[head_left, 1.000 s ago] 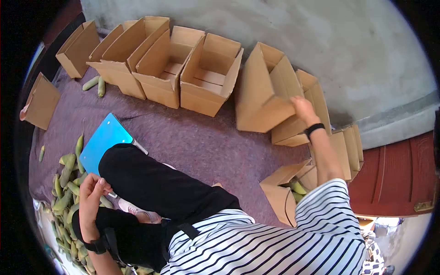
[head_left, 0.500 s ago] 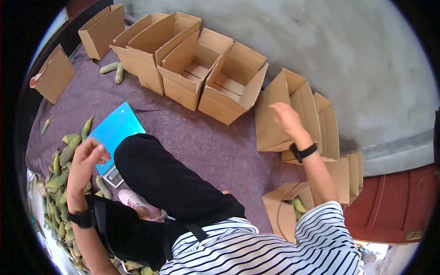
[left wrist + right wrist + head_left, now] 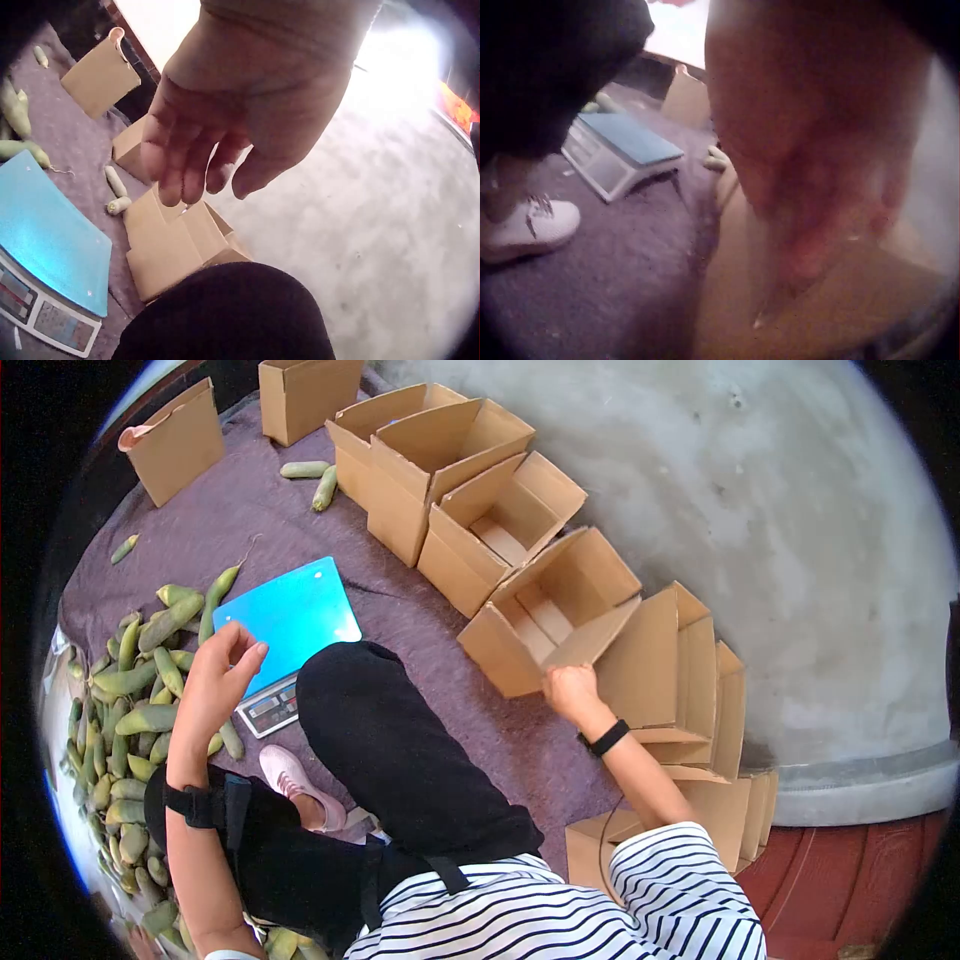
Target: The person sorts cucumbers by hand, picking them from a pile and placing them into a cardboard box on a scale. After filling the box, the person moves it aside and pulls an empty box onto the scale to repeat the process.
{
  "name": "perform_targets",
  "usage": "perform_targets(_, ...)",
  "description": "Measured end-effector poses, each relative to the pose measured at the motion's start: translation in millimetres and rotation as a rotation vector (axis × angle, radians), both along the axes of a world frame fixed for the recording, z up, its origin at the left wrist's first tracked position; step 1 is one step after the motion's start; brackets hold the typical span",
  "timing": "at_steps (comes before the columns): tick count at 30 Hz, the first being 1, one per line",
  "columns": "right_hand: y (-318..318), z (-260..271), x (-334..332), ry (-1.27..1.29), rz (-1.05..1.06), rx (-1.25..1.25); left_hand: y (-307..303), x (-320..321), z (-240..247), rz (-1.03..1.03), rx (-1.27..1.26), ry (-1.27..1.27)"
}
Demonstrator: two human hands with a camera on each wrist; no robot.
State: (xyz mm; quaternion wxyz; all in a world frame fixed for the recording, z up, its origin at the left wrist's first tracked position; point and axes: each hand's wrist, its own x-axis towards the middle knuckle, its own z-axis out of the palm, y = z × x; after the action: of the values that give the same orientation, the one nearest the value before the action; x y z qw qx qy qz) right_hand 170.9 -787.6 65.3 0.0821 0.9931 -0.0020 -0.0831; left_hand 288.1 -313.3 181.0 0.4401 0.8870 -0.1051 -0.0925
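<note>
My right hand (image 3: 575,693) grips the upper edge of an open cardboard box (image 3: 503,658) by its near right corner, fingers curled over the cardboard. The box's inside shows bare floor panels. In the right wrist view the hand (image 3: 817,165) is blurred and covers much of the box wall. My left hand (image 3: 213,675) hangs in the air by the blue-topped scale (image 3: 295,615), its fingers loosely bent and nothing in them. From the left wrist view, the same hand (image 3: 232,127) appears above a knee, with boxes beyond it.
More open boxes (image 3: 505,520) stand in a curved row along the grey wall (image 3: 800,560). Long green radishes (image 3: 145,720) lie heaped at left, and two others (image 3: 324,488) lie by the far boxes. A purple cloth (image 3: 420,690) covers the floor.
My right hand has left the taller box at right and moved left to hold the edge of the neighbouring open box. The head view has turned rightward; the left hand stays empty.
</note>
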Motion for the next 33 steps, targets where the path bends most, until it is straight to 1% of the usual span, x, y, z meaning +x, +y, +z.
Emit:
perform_targets(1, 22, 8, -1, 0.025, 0.009, 0.075, 1, 0, 2, -0.002, 0.005, -0.018)
perform_targets(3, 67, 23, 0, -0.023, 0.071, 0.206, 2, 0, 4, -0.004, 0.013, -0.039)
perform_targets(5, 104, 45, 12, 0.137, -0.012, 0.346, 3, 0, 4, -0.002, -0.013, -0.066)
perform_targets(6, 110, 55, 13, 0.138, -0.001, 0.345, 6, 2, 0, 0.009, -0.047, -0.067)
perform_targets(8, 124, 67, 16, 0.030, 0.138, 1.071, 10, 0, 2, 0.043, -0.085, -0.058)
perform_targets(9, 121, 68, 14, 0.039, 0.154, 1.071, 13, -2, 3, 0.066, -0.124, -0.049)
perform_targets(11, 95, 69, -3, -0.103, 0.487, 0.734, 21, -5, 2, 0.098, -0.129, -0.068)
perform_targets(13, 59, 40, -27, -0.045, 0.454, 0.572, 29, -8, 2, 0.089, -0.138, -0.113)
perform_targets(15, 26, 6, -50, 0.235, 0.211, 0.322, 33, -13, 8, 0.127, -0.123, -0.138)
perform_targets(16, 12, -8, -60, 0.160, 0.220, 0.350, 36, -13, 5, 0.122, -0.123, -0.151)
perform_targets(17, 14, -7, -60, 0.085, 0.229, 0.382, 39, -14, 4, 0.117, -0.119, -0.164)
perform_targets(18, 16, -7, -54, 0.086, 0.253, 0.387, 41, -16, 4, 0.144, -0.123, -0.145)
perform_targets(19, 17, -8, -53, 0.001, 0.252, 0.378, 43, -16, 5, 0.158, -0.091, -0.156)
perform_targets(20, 28, -1, -50, -0.083, 0.251, 0.372, 46, -16, 2, 0.171, -0.144, -0.160)
perform_targets(21, 41, 11, -43, -0.074, 0.270, 0.386, 48, -16, 2, 0.182, -0.196, -0.165)
perform_targets(23, 66, 42, -26, -0.228, 0.260, 0.481, 51, -17, 6, 0.212, -0.205, -0.197)
perform_targets(25, 91, 78, -16, -0.218, 0.244, 0.508, 53, -17, 8, 0.278, -0.307, -0.242)
perform_targets(27, 114, 102, -7, -0.206, 0.222, 0.529, 55, -19, 13, 0.314, -0.312, -0.251)
perform_targets(29, 135, 115, 6, -0.236, 0.266, 0.493, 56, -19, 17, 0.405, -0.428, -0.348)
perform_targets(30, 147, 115, 18, -0.331, 0.351, 0.557, 58, -18, 19, 0.461, -0.422, -0.383)
perform_targets(31, 162, 115, 33, -0.377, 0.420, 0.606, 61, -17, 19, 0.468, -0.419, -0.382)
perform_targets(32, 178, 115, 49, -0.426, 0.486, 0.656, 63, -16, 18, 0.499, -0.470, -0.396)
perform_targets(33, 190, 106, 72, -0.457, 0.570, 0.640, 66, -14, 18, 0.529, -0.522, -0.410)
